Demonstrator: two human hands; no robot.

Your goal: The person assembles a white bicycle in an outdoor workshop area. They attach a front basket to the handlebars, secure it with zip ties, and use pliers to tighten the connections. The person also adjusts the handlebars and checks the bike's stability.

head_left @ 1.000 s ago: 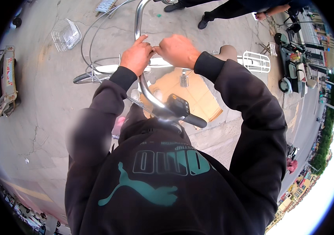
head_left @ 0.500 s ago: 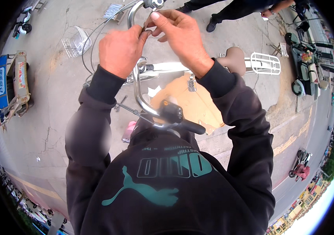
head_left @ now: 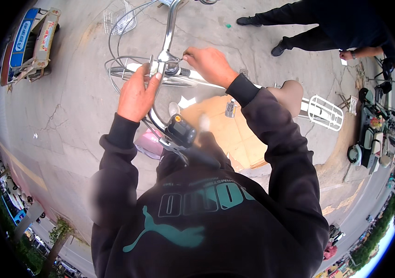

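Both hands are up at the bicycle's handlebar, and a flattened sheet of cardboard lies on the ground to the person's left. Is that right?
Not quite. In the head view the cardboard lies under the bicycle, ahead and to the right. The left hand and right hand are at the handlebar.

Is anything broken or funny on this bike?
Yes. The wire basket lies loose on the cracked pavement, off the bike. The left hand holds the silver handlebar near its stem while the right hand touches the clamp. No damage shows.
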